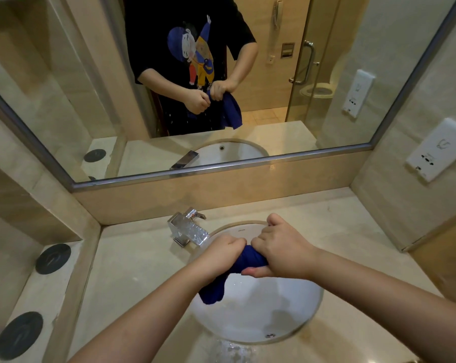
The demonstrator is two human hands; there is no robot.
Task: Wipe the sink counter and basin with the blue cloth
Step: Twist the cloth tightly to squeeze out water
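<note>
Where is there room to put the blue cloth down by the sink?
Two bare patches of counter: one left of the basin, between the faucet and the raised side ledge; one right of the basin, up to the wall. Crowded: over the basin, where left hand and right hand grip the blue cloth, and the ledge with two black discs.

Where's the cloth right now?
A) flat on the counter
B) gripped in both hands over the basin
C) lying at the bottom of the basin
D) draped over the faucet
B: the left hand and right hand both grip the cloth, bunched between them above the basin, with one end hanging down.
</note>
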